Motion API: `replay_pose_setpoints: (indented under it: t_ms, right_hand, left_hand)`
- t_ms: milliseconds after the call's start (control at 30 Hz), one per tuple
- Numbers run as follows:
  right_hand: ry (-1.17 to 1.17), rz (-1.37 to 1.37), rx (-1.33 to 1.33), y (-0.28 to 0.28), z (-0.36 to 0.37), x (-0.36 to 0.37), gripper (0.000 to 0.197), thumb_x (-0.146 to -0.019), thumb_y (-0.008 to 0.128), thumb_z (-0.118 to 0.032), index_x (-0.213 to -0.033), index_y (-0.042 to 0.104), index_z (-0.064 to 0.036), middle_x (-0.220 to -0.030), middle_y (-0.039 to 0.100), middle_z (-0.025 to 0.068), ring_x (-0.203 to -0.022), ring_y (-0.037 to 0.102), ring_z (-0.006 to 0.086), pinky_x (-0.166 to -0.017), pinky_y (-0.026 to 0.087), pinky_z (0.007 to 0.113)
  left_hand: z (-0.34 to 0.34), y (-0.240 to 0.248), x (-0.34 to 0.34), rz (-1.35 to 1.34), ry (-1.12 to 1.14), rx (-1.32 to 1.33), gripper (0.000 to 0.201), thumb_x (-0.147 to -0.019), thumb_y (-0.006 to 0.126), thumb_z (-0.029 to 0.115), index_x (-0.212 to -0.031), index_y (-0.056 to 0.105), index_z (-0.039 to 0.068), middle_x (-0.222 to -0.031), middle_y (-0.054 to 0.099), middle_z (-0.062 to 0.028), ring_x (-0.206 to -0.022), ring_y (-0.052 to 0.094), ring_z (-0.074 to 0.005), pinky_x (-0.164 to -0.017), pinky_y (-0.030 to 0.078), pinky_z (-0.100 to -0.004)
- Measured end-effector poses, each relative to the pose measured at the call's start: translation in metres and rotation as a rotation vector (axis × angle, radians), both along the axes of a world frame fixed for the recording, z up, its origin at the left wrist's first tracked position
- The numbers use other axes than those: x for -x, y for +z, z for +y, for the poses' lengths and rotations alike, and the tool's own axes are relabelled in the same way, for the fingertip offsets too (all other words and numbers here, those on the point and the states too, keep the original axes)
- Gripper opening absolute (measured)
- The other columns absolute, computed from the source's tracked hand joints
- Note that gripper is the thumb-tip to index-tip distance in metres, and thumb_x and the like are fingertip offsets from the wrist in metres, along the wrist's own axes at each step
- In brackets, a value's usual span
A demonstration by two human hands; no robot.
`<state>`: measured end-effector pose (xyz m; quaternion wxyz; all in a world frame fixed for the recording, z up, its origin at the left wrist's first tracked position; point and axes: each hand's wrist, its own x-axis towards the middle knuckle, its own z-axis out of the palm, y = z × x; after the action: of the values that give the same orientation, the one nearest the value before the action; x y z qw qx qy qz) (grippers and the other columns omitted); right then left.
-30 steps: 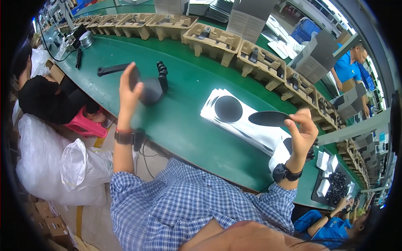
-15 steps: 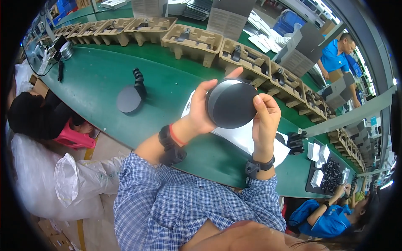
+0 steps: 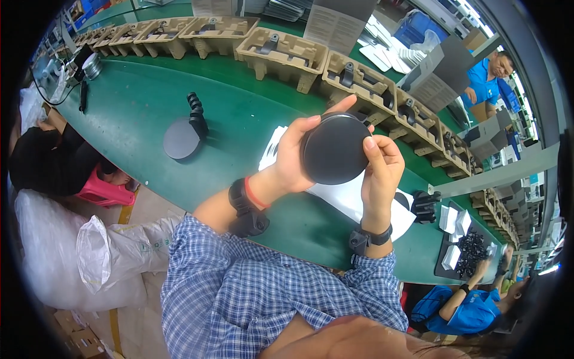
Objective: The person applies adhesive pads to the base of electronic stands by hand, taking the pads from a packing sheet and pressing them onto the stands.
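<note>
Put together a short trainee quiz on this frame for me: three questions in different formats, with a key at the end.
1. True or false: the left hand and the right hand both hold the round black disc.
2. Multiple choice: where does the dark grey disc lie on the green table?
A) To the left of both hands
B) To the right of both hands
C) Beneath the right hand
3. Fill in: the molded trays beyond the hands are ____ in colour.

Key: 1. True. 2. A. 3. Tan.
</note>
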<state>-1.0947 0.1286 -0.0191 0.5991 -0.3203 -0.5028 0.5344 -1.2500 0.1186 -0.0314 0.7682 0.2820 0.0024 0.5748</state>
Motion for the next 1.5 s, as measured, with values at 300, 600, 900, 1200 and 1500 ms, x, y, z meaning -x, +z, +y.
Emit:
replay_pose_setpoints:
  t_ms: [300, 600, 900, 1200, 1500]
  right_hand:
    - [-0.03, 0.012, -0.026, -0.003, -0.001, 0.009, 0.011, -0.084, 0.07, -0.005, -0.09, 0.063, 0.0007, -0.088, 0.066, 0.0054, -0.081, 0.059, 0.0085, -0.08, 0.044, 0.021]
    - [-0.096, -0.039, -0.091, -0.006, -0.004, 0.021, 0.012, -0.083, 0.07, -0.005, -0.09, 0.063, 0.0012, -0.087, 0.065, 0.0044, -0.077, 0.058, 0.0076, -0.076, 0.045, 0.02]
    - [-0.792, -1.039, -0.992, -0.008, -0.006, 0.023, 0.015, -0.073, 0.076, -0.015, -0.088, 0.072, -0.0126, -0.093, 0.065, 0.0026, -0.084, 0.048, 0.0191, -0.082, 0.033, 0.033]
    - [-0.104, -0.184, -0.212, -0.006, 0.019, 0.017, 0.039, -0.073, 0.081, -0.02, -0.098, 0.053, -0.0083, -0.095, 0.044, -0.0004, -0.084, 0.041, 0.0112, -0.077, 0.037, 0.025]
    - [-0.262, -1.25, -1.088, 0.001, -0.001, 0.055, 0.048, -0.075, 0.072, -0.044, -0.051, 0.053, -0.0069, -0.048, 0.049, 0.0047, -0.045, 0.051, 0.0215, -0.045, 0.041, 0.031]
  left_hand:
    - [-0.001, 0.001, 0.005, 0.02, 0.01, -0.014, 0.071, -0.089, 0.034, 0.047, -0.149, 0.019, 0.013, -0.136, 0.046, -0.0209, -0.128, 0.044, -0.0313, -0.107, 0.037, -0.0455]
    - [-0.002, -0.003, 0.01, 0.049, 0.007, -0.041, 0.081, -0.079, 0.05, 0.038, -0.149, 0.018, 0.013, -0.139, 0.04, -0.0268, -0.129, 0.043, -0.034, -0.107, 0.036, -0.0452]
    - [0.0, -0.007, 0.021, 0.081, 0.082, -0.11, 0.083, -0.067, 0.051, 0.024, -0.145, 0.025, 0.007, -0.136, 0.041, -0.0288, -0.127, 0.044, -0.0371, -0.107, 0.036, -0.0451]
    - [-0.003, -0.007, 0.027, 0.078, 0.006, -0.186, 0.079, -0.082, 0.045, 0.045, -0.148, 0.019, 0.01, -0.141, 0.034, -0.0287, -0.13, 0.039, -0.0378, -0.109, 0.033, -0.047]
    - [0.007, -0.007, 0.038, 0.185, 0.195, 0.131, 0.069, -0.098, 0.022, 0.055, -0.151, 0.015, 0.012, -0.144, 0.035, 0.0004, -0.121, 0.042, -0.0138, -0.101, 0.032, -0.0266]
